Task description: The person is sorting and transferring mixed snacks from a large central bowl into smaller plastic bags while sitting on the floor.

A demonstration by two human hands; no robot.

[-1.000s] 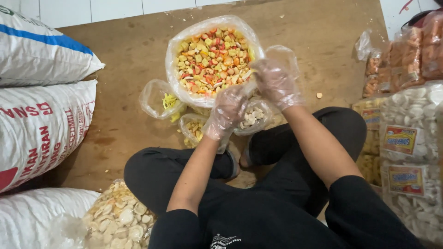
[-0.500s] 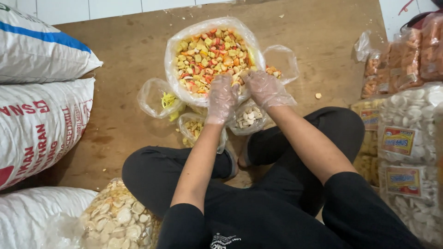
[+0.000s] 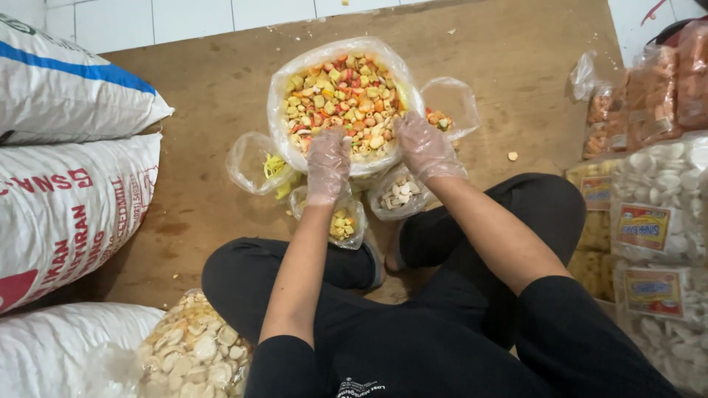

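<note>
A large clear bag of mixed red, yellow and orange crackers [image 3: 343, 88] stands open on the brown floor. My left hand [image 3: 327, 166], in a thin plastic glove, reaches over its near rim with the fingertips in the mix. My gloved right hand [image 3: 424, 147] lies on the near right rim, fingers spread onto the crackers. Around the big bag sit small clear bags: one with yellow strips [image 3: 259, 163], one with yellow pieces [image 3: 344, 222] under my left wrist, one with white pieces [image 3: 398, 196] and one with orange pieces [image 3: 445, 112]. What the left fingers hold is hidden.
White woven sacks [image 3: 70, 191] are stacked at the left. A bag of pale round crackers [image 3: 193, 350] lies by my left knee. Packed snack bags [image 3: 653, 199] line the right side. My crossed legs in black [image 3: 472, 243] fill the foreground.
My hands went from the small bags up to the big bag's near rim. The left hand then slid left, away from the right. The view shifted slightly.
</note>
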